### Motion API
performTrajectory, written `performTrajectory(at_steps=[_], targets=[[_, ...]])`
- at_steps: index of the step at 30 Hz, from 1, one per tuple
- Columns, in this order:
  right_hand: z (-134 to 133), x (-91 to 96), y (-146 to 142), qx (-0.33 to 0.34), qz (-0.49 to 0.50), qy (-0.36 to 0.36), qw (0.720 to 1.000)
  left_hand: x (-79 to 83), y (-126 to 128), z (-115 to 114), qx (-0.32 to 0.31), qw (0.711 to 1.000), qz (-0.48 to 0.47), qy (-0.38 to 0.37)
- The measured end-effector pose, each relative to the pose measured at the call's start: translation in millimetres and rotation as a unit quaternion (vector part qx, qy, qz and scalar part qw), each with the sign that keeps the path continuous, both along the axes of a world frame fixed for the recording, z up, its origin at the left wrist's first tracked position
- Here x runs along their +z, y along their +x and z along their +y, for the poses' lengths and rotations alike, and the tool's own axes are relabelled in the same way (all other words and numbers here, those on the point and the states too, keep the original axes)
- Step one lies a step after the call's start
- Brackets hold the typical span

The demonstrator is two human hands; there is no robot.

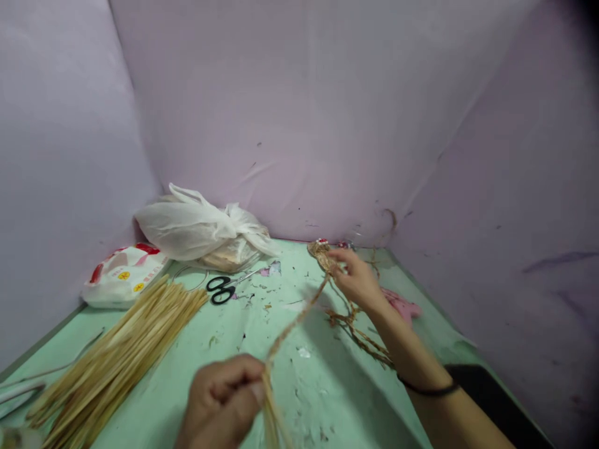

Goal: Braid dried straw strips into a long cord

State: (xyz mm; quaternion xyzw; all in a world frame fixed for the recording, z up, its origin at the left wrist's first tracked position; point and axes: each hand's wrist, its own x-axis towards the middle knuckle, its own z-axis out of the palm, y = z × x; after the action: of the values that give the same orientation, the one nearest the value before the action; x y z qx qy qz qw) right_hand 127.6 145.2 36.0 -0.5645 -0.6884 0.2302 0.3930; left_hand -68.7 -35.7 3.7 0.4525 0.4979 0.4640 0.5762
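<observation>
A straw braid (299, 319) runs slantwise between my two hands over the green tabletop. My left hand (229, 396) pinches its near end between thumb and forefinger, where loose pale straw strands (270, 411) hang down. Farther off, my right hand (353, 277) has its fingers closed at the braid's far end, partly hiding it. Right at those fingertips is a small coiled woven straw piece (320, 251) with red and white bits on top. Under my right forearm lies a loose length of brown braided straw (362, 337).
A bundle of straw strips (121, 355) lies at left. Behind it are black-handled scissors (222, 290), a white tissue pack (126, 274) and a knotted white plastic bag (201, 227). Something pink (401, 304) is beyond my right forearm, with a black object (491, 399) nearer. Pale walls (327, 125) enclose the tabletop (253, 324).
</observation>
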Motion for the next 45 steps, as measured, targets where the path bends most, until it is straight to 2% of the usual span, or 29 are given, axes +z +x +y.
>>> performTrajectory(at_steps=[1,3,4,5,8,11,12,14,15,16,17,19,21,22,24,27,30,33,38,42,45], targets=[[-14,4.4,-3,0.097,0.043,-0.046,0.993,13.8,-3,7,0.028,0.999,-0.033,-0.021],[-39,9.1,-14,0.294,0.091,-0.116,0.944,40.1,-7,19,0.076,0.993,-0.081,-0.025],[-48,9.3,-21,0.344,0.09,-0.125,0.926,51.3,-9,23,0.1,0.99,-0.097,-0.02],[-54,8.2,-27,0.363,0.083,-0.124,0.92,60.6,-11,26,0.126,0.986,-0.111,-0.011],[-57,1.2,-36,0.333,0.097,-0.141,0.927,76.0,-24,35,0.192,0.972,-0.139,0.007],[-50,-4.9,-34,0.247,0.174,-0.195,0.933,74.0,-36,48,0.223,0.968,-0.101,0.045],[-49,-6.1,-34,0.203,0.204,-0.207,0.935,70.4,-36,54,0.227,0.97,-0.052,0.07],[-48,-7.5,-37,0.118,0.269,-0.222,0.93,61.1,-26,65,0.209,0.961,0.123,0.13],[-49,-8.0,-39,0.087,0.303,-0.231,0.92,56.3,-16,71,0.167,0.942,0.247,0.153],[-50,-8.6,-41,0.071,0.336,-0.245,0.907,51.9,-4,76,0.095,0.913,0.358,0.168],[-51,-9.4,-44,0.075,0.366,-0.267,0.888,48.1,9,81,0.033,0.871,0.453,0.186],[-52,-12.0,-46,0.121,0.415,-0.325,0.841,42.4,34,92,-0.002,0.775,0.595,0.213],[-50,-16.1,-45,0.16,0.445,-0.365,0.802,38.7,52,102,-0.076,0.712,0.657,0.237],[-48,-18.7,-43,0.167,0.449,-0.37,0.796,37.1,57,106,-0.115,0.691,0.669,0.247],[-42,-24.3,-38,0.147,0.437,-0.353,0.814,33.8,60,114,-0.175,0.667,0.675,0.264],[-29,-32.1,-30,0.089,0.413,-0.323,0.847,28.1,53,122,-0.18,0.66,0.678,0.268],[-17,-35.5,-20,0.085,0.445,-0.314,0.834,22.5,40,127,-0.135,0.667,0.696,0.231],[-13,-34.0,-11,0.097,0.476,-0.311,0.817,17.4,31,132,-0.064,0.664,0.722,0.181],[-20,-29.3,-9,0.14,0.42,-0.32,0.837,10.4,25,139,0.047,0.671,0.733,0.104],[-28,-30.8,-19,0.165,0.383,-0.34,0.843,3.4,29,138,0.118,0.677,0.718,0.111],[-31,-36.4,-30,0.132,0.399,-0.341,0.841,-4.5,32,135,0.165,0.695,0.687,0.137]])
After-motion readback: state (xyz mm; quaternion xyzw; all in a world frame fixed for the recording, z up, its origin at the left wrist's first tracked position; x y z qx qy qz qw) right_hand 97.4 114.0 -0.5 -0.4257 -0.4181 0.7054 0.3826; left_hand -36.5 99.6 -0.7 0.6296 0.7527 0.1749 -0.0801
